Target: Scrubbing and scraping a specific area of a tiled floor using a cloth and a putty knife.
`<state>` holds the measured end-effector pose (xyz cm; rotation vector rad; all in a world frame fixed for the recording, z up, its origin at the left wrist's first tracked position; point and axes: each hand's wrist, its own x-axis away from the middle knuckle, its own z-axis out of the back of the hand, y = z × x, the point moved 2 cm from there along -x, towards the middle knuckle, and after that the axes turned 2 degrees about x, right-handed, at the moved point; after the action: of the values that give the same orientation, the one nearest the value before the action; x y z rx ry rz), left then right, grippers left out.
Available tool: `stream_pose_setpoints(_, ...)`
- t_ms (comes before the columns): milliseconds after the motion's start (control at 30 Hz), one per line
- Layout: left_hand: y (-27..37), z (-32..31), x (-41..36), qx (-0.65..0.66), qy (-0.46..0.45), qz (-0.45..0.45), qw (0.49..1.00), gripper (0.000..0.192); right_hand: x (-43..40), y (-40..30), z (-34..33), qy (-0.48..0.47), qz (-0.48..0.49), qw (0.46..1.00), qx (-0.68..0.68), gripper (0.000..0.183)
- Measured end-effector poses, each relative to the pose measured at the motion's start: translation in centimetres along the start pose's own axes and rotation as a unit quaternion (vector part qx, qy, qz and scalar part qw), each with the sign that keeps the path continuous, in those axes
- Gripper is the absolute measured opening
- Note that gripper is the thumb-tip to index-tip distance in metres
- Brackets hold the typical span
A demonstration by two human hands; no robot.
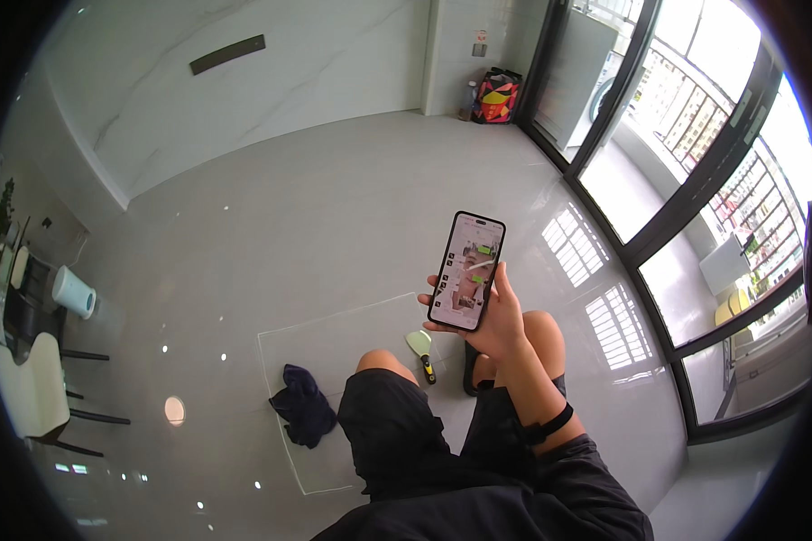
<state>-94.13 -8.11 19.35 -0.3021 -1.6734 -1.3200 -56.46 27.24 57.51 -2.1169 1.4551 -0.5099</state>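
Note:
My right hand [502, 318] holds a smartphone [468, 270] upright with its lit screen towards me; the screen shows a chat over a picture. My left hand is out of view. Below the phone, on the glossy tiled floor [298, 237], lies a putty knife [424, 355] with a wide pale blade and a black and yellow handle, between my bent legs. A crumpled dark cloth [303, 406] rests to the left of my knee. Thin pale lines mark out a rectangle on the tiles around the cloth.
A white chair [37, 385] with dark legs and a white bin [74, 292] stand at the left. Glass sliding doors [622, 243] with dark frames run along the right, a balcony behind them. A colourful bag [497, 97] and a bottle [468, 100] stand in the far corner.

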Motion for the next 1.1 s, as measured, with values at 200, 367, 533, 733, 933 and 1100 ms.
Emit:
stream_pose_setpoints(200, -2.4, -1.6, -3.7, 0.001, 0.142, 0.121, 0.982, 0.038, -3.4, 3.4, -3.4, 0.005, -0.039, 0.997, 0.066, 0.07)
stream_pose_setpoints(367, -5.2, -2.5, -4.5, 0.037, 0.192, 0.18, 0.964, 0.037, -4.8, 9.3, -4.1, 0.075, -0.08, 0.984, 0.139, 0.069)
stream_pose_setpoints(533, -6.6, -5.4, -4.6, 0.064, 0.209, 0.208, 0.953, 0.036, -4.4, 12.7, -3.8, 0.072, -0.134, 0.977, 0.152, 0.07)
stream_pose_setpoints(733, -7.1, -10.0, -5.1, 0.111, 0.23, 0.225, 0.94, 0.034, -4.1, 14.3, -4.7, 0.049, -0.188, 0.976, 0.093, 0.059)
stream_pose_setpoints(933, -8.7, -15.4, -5.1, 0.154, 0.249, 0.251, 0.923, 0.032, -4.2, 15.3, -5.0, -0.001, -0.204, 0.974, 0.098, 0.064)
stream_pose_setpoints(1100, -10.3, -19.3, -3.8, 0.129, 0.274, 0.282, 0.91, 0.031, -4.0, 16.1, -3.7, 0.05, -0.179, 0.979, 0.08, 0.065)
